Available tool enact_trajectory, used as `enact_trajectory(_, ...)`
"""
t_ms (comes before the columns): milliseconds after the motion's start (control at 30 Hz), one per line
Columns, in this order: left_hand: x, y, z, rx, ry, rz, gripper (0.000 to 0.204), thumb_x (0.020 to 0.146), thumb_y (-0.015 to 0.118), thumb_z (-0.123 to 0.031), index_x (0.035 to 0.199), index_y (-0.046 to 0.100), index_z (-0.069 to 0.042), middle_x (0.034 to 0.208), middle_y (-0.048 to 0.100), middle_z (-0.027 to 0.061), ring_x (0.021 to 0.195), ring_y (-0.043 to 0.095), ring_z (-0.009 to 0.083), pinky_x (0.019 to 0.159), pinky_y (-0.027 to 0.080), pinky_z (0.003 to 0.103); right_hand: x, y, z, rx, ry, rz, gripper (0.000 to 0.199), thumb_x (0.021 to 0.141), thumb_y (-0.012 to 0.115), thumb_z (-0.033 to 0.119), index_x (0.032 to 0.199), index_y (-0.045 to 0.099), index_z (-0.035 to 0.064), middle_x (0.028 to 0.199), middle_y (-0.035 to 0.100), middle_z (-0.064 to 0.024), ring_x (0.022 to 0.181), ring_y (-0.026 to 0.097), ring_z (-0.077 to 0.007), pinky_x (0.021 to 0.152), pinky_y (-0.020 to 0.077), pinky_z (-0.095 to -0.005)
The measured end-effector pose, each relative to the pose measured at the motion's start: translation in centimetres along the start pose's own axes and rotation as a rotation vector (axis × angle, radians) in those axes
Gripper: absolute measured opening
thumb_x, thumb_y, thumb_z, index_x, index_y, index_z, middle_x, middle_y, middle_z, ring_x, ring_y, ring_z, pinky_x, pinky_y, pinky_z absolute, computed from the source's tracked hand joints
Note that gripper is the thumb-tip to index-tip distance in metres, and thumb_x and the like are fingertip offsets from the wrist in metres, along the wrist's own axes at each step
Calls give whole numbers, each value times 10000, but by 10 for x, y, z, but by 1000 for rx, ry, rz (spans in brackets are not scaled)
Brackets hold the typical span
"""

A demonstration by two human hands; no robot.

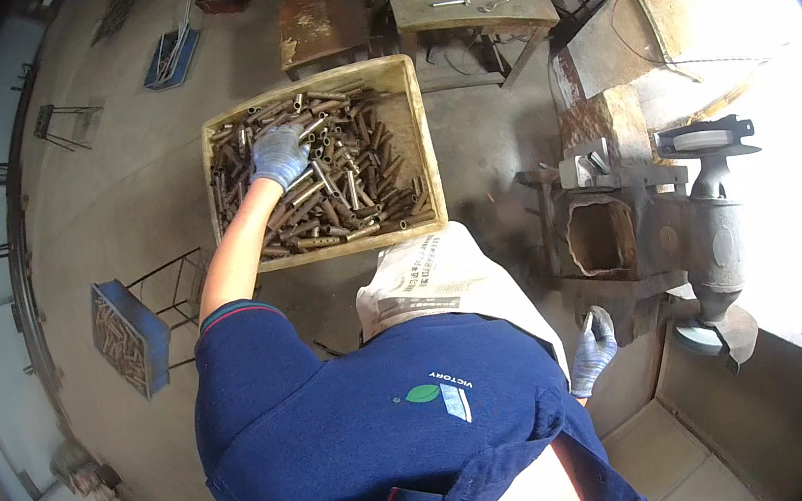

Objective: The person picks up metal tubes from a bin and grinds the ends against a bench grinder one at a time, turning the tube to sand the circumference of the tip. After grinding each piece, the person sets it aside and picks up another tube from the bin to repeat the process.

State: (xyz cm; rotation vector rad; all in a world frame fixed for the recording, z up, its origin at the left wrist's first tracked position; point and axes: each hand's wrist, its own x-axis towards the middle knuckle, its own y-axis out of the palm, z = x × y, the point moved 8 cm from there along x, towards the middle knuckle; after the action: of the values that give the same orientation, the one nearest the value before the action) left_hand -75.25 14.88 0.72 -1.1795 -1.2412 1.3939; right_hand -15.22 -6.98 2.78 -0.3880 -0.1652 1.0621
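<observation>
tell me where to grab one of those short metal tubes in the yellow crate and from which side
Take a tube lying on top of the pile, near the gloved left hand, and pinch it across its middle from above. The tubes lie flat and crisscrossed in the yellow crate, so their ends are mostly wedged against neighbours, and only the rounded upper sides are free for the fingers.

The gloved left hand (278,156) rests on rusty tubes (344,183) inside a yellow crate (419,130), while the gloved right hand (593,352) holds a small metal piece (588,322) near the grinder (714,215).
</observation>
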Motion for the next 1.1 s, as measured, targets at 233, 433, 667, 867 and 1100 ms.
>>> enact_trajectory(233,7,-10,6,-134,-130,102,263,789,608,-233,1042,645,-172,892,656,126,874,628,282,771,487,404,13,9,-1,-29,-5,88,220,843,593,49,1046,606,-36,1016,623,-80,914,570,-137,836,455,-263)
enact_trajectory(433,8,-45,-61,-1184,33,-42,208,800,640,-27,1007,640,-4,834,667,27,742,598,78,662,485,224,18,11,58,-164,-226,30,157,764,627,-30,919,655,-37,985,646,-133,927,611,-202,844,473,-293)
enact_trajectory(667,-33,-109,-333,-1433,662,539,215,811,642,-53,1010,635,28,891,660,53,804,606,100,722,502,236,45,39,179,-155,-522,131,347,639,717,116,971,652,40,1193,556,-143,1030,592,-266,854,485,-334)
enact_trajectory(867,-86,-114,-460,-1439,920,1001,232,818,653,-94,1014,631,29,890,649,59,795,587,95,736,492,229,38,0,145,-44,-407,1,336,626,745,89,945,660,30,1106,563,-174,957,603,-299,813,492,-331)
enact_trajectory(1100,-160,-93,-549,-1659,789,1576,388,848,608,-149,1191,509,4,1024,610,74,944,599,144,804,491,246,8,2,156,-449,-491,-136,438,633,754,268,987,649,34,1065,564,-207,906,602,-339,804,500,-363)
